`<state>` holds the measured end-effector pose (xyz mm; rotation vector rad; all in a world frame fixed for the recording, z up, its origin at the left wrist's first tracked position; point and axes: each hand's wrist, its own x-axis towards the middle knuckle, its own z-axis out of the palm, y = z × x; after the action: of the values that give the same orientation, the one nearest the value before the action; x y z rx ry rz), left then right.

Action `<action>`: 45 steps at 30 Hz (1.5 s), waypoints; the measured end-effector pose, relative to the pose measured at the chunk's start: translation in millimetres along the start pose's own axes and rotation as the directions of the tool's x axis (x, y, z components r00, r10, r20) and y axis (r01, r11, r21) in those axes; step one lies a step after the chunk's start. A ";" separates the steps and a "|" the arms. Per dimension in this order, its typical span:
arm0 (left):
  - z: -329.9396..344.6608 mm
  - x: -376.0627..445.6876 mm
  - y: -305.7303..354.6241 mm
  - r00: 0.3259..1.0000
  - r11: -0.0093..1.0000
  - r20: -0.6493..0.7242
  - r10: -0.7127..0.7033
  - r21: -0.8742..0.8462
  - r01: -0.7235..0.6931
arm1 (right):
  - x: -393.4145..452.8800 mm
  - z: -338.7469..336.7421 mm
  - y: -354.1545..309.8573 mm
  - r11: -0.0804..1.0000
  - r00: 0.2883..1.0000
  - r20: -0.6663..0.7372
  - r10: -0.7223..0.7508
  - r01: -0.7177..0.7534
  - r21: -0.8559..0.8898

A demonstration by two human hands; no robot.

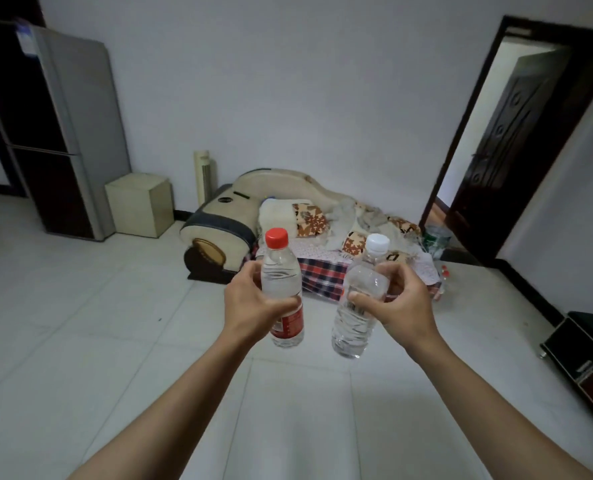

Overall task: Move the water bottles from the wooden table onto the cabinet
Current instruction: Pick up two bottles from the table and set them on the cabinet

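Gripping a red-capped bottle (282, 289) upright, the left hand (253, 299) wraps its middle; the right hand (397, 301) clasps a white-capped bottle (361, 299), tilted, above the tiled floor (115, 341).

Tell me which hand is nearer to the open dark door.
Right. The right hand, holding the white-capped bottle, is on the side of the door. The left hand, holding the red-capped bottle, is farther away.
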<state>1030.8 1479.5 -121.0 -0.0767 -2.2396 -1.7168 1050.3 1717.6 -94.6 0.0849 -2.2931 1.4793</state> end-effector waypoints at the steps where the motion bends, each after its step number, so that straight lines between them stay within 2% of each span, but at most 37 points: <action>1: -9.9 6.7 -5.6 1.000 1.000 -0.018 -0.010 0.008 0.010 | 6.9 12.9 -2.8 1.000 1.000 0.018 -0.011 0.011 0.008; 9: -54.6 65.6 -39.1 0.990 0.997 -0.132 -0.040 0.061 0.049 | 72.4 89.6 -7.4 0.996 0.987 0.146 -0.064 0.054 0.071; 17: -32.7 137.3 -69.4 0.970 0.988 -0.231 -0.075 0.115 0.104 | 164.7 136.3 40.5 0.986 0.966 0.230 -0.115 0.083 0.146; 28: -24.8 266.7 -85.7 0.931 0.971 -0.362 -0.058 0.195 0.137 | 317.8 206.1 61.3 0.963 0.913 0.341 -0.223 0.152 0.222; 37: -81.6 355.8 -125.0 0.890 0.968 -0.449 -0.077 0.179 0.174 | 397.2 313.6 49.0 0.952 0.886 0.390 -0.251 0.153 0.265; 45: -155.2 475.4 -185.0 0.888 0.982 -0.458 -0.044 0.145 0.123 | 476.3 421.1 30.1 0.965 0.890 0.382 -0.248 0.195 0.173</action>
<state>570.6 1210.2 -124.6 0.4247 -2.0411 -1.3914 478.7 1437.5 -94.1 0.7293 -2.3846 1.6028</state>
